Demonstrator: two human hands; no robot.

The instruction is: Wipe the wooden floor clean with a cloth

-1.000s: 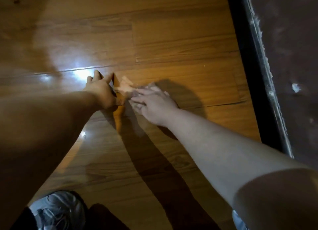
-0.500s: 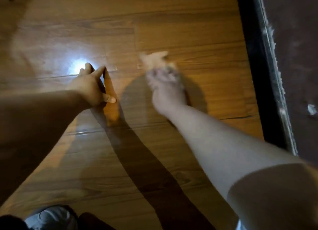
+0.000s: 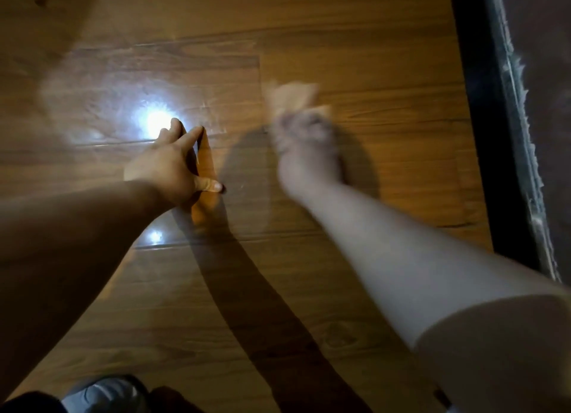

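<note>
A glossy wooden floor (image 3: 355, 41) of brown planks fills the view. My right hand (image 3: 306, 153) is blurred with motion and presses a small pale cloth (image 3: 292, 95) onto the floor; the cloth sticks out beyond the fingers. Whether those fingers are curled or flat is lost in the blur. My left hand (image 3: 168, 162) rests on the floor to the left with its fingers spread and straight, thumb out to the right, holding nothing.
A dark threshold strip (image 3: 482, 134) and a dusty metal rail (image 3: 519, 128) run down the right side. A bright light reflection (image 3: 154, 120) sits just beyond my left hand. A grey shoe (image 3: 105, 394) shows at the bottom left.
My right hand has swept the cloth from beside my left hand away to the right and forward. My left hand has stayed planted on the floor.
</note>
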